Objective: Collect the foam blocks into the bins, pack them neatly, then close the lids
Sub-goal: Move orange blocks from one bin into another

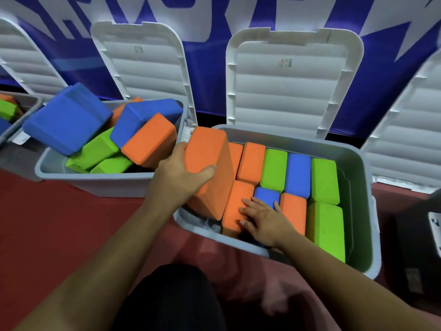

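Over the right bin [358, 163], left hand [181, 173] grips a tilted orange block [210, 163], long axis running away; right hand [265, 218] lies flat.

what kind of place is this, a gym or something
Likely a gym, play area or event space, though not certain: a big blue and white banner behind, red matting underfoot, and grey lidded bins filled with coloured foam blocks.
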The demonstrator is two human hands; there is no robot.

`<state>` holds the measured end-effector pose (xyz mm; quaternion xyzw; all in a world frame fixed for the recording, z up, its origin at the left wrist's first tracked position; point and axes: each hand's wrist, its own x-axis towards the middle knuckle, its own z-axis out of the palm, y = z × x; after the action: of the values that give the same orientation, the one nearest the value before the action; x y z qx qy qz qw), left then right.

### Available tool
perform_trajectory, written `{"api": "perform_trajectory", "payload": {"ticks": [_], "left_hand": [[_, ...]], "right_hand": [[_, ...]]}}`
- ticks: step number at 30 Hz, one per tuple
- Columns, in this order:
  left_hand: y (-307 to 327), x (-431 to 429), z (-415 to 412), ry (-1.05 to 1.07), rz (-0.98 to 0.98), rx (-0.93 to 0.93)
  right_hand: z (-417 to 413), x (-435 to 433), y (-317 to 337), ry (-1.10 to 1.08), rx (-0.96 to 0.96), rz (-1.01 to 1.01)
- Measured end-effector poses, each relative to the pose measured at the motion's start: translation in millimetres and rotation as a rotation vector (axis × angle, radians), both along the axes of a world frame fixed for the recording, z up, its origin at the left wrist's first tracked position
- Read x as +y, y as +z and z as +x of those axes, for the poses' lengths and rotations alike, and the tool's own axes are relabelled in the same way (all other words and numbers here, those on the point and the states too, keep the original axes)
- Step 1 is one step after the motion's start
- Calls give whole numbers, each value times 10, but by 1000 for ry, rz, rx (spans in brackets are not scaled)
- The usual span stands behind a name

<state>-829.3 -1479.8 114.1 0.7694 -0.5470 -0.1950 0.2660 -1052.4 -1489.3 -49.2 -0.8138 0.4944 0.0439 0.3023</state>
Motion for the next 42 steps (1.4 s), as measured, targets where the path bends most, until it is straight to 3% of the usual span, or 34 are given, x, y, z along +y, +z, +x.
{"api": "perform_trajectory", "payload": {"ticks": [7,19,26,34,39,42], "left_hand": [[64,-25,17,-38,92,-91],[32,105,74,-56,148,-75],[1,162,61,-71,173,-313],[-569,82,-80,-226,305,-285],[-855,57,-36,-438,381,-317],[-948,-103,70,-457,412,-293]], "right_hand": [[-49,31,-45,-1,-40,-17],[-67,41,-75,-6,-68,-16],[-59,63,-97,-14,-89,-28],[-69,67,-103,-19,-95,-26],[-92,45,-82,-16,-119,-11],[-235,-8,-118,-40,-102,-155]]}}
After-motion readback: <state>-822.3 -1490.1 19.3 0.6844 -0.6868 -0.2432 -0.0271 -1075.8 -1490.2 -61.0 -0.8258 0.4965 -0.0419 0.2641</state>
